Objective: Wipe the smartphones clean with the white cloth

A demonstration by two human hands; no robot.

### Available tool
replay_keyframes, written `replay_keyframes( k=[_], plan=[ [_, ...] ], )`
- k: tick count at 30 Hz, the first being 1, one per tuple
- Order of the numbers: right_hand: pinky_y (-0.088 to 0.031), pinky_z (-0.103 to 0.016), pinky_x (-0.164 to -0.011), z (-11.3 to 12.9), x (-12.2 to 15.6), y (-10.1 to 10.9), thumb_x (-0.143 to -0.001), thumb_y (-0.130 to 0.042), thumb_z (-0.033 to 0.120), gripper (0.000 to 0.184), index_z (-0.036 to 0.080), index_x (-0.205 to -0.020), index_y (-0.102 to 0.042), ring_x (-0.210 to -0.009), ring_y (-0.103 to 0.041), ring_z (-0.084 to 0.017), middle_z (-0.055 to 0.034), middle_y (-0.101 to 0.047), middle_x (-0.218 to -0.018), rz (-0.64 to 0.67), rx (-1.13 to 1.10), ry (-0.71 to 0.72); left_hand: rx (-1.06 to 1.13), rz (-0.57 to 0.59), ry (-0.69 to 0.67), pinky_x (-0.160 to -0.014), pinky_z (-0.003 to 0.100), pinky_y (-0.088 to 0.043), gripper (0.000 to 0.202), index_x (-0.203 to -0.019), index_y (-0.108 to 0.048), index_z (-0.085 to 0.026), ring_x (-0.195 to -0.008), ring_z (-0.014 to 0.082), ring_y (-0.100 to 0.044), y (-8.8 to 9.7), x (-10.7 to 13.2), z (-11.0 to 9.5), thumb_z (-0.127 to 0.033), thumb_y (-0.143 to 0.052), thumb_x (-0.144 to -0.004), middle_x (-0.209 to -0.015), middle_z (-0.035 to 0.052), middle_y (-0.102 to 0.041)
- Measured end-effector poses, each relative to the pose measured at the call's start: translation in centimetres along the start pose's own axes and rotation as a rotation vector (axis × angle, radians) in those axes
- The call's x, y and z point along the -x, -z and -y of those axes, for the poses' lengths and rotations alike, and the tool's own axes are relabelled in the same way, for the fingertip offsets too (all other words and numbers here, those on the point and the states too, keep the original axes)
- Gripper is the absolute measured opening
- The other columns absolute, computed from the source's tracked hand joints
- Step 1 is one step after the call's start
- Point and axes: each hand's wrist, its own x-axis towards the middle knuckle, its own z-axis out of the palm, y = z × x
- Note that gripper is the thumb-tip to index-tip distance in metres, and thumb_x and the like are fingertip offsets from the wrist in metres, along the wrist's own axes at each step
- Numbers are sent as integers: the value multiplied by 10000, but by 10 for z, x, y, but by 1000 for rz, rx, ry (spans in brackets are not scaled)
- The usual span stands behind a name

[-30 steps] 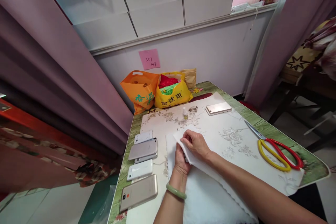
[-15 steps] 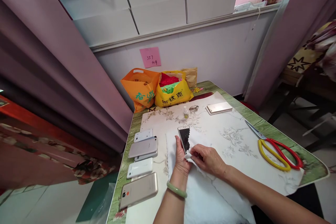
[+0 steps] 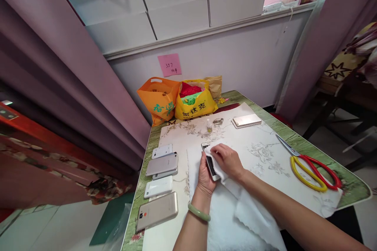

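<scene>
My left hand is wrapped round a white-edged smartphone with a dark screen facing up. Against that screen my right hand pinches a fold of white cloth, which covers part of the phone. The rest of the cloth hangs down over the near side of the table and under both forearms. A pale green bangle circles my left wrist.
Several phones lie along the left, the nearest a gold phone. Large scissors lie right; a phone stack, a small bottle and glasses lie farther back. An orange bag and a yellow bag stand by the wall.
My right hand has moved up the phone with the cloth, from its lower end towards its top. The left hand keeps its hold on the phone.
</scene>
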Motion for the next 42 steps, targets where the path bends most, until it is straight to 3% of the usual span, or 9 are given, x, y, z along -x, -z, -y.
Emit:
replay_keyframes(
  k=[4, 8, 14, 18, 24, 28, 30, 37, 42],
  plan=[
    [-418, -295, -751, -3, 42, 17, -968, -503, 224, 151, 235, -935, -649, -820, -595, -173, -37, -673, -884, 147, -3, 222, -17, 27, -26, -896, 318, -538, 410, -1132, -685, -152, -1014, 218, -685, 0, -2, -2, -472, -567, -904, -1079, 89, -739],
    [-394, -327, -799, -6, 36, 28, -938, -564, 228, 103, 237, -898, -659, -807, -575, -179, -22, -672, -825, 220, 36, 342, -79, 48, -23, -897, 333, -540, 443, -1162, -673, -158, -1024, 230, -684, -3, -3, -3, -495, -571, -893, -1100, 100, -731],
    [-378, -345, -849, -12, -14, 8, -913, -614, 250, 84, 233, -853, -671, -869, -579, -198, -25, -683, -836, -53, 94, 127, -89, 45, 64, -989, 386, -492, 441, -1125, -680, -127, -1091, 262, -659, -4, 1, -1, -488, -564, -900, -1018, 115, -748],
    [-383, -359, -860, -19, -17, 3, -930, -576, 266, 104, 228, -919, -672, -875, -575, -204, -39, -684, -864, -163, 114, 73, -121, 68, 76, -1028, 393, -460, 489, -1202, -643, -120, -1111, 265, -648, -4, 2, 1, -496, -566, -900, -1085, 127, -733],
    [-431, -365, -834, -21, 7, 20, -933, -517, 255, 159, 230, -1008, -654, -849, -573, -193, -47, -675, -882, 155, -7, 539, -75, 17, 29, -971, 399, -498, 522, -1136, -659, -126, -1049, 272, -672, -6, 0, -1, -565, -576, -867, -1051, 128, -734],
    [-452, -367, -831, -26, 9, 20, -933, -504, 236, 166, 232, -995, -657, -826, -586, -182, -41, -681, -872, 210, -73, 652, -69, 28, 82, -945, 398, -511, 546, -1087, -670, -98, -1009, 276, -683, -6, -1, -3, -584, -573, -860, -1006, 146, -736],
    [-454, -361, -818, -29, 5, 17, -932, -521, 241, 154, 236, -979, -667, -835, -593, -185, -42, -683, -876, 158, -91, 586, -88, 31, 115, -935, 398, -514, 549, -1090, -668, -90, -1003, 277, -684, -5, -2, -2, -581, -571, -863, -993, 146, -738],
    [-473, -330, -786, -42, -5, 9, -923, -587, 331, 132, 225, -946, -662, -829, -609, -194, -40, -673, -856, -153, -226, -32, -242, 15, 114, -901, 324, -518, 457, -1180, -645, -101, -977, 226, -692, -6, -1, 5, -458, -577, -903, -1036, 126, -736],
    [-456, -346, -784, -44, -1, 14, -920, -574, 302, 128, 224, -964, -666, -834, -602, -201, -51, -678, -863, -87, -203, 124, -210, -56, 62, -922, 338, -508, 429, -1113, -664, -90, -943, 231, -697, -8, -1, 7, -451, -597, -891, -992, 121, -741]
  ],
)
